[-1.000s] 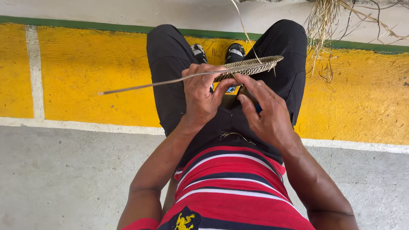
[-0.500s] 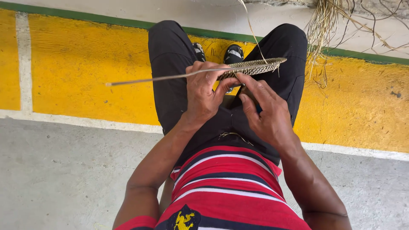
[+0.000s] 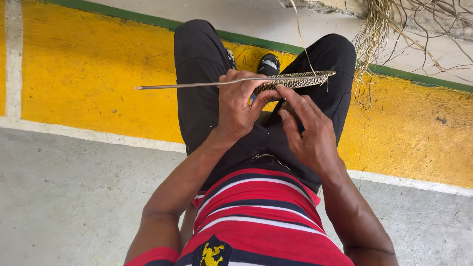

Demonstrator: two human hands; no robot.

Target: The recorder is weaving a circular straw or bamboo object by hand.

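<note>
A flat woven strip of pale straw (image 3: 300, 79) is held edge-on over my lap, between my knees. My left hand (image 3: 240, 106) grips its near end, thumb and fingers closed around it. One long thin straw strand (image 3: 182, 85) sticks out from that hand to the left, almost level. My right hand (image 3: 308, 129) sits just below and right of the weave, its fingertips touching the underside of the strip. Something small with blue and yellow shows between the two hands, mostly hidden.
I sit in black trousers (image 3: 197, 74) and a red striped shirt (image 3: 261, 216). A yellow painted band (image 3: 84, 79) with a green edge runs across the grey concrete floor (image 3: 64, 197). Loose dry straw (image 3: 389, 24) is heaped at the upper right. Two dark shoes (image 3: 268, 63) are below the weave.
The view has shifted slightly; the long strand now points a little more level to the left. Both hands stay on the woven strip, with the right fingers working at its underside.
</note>
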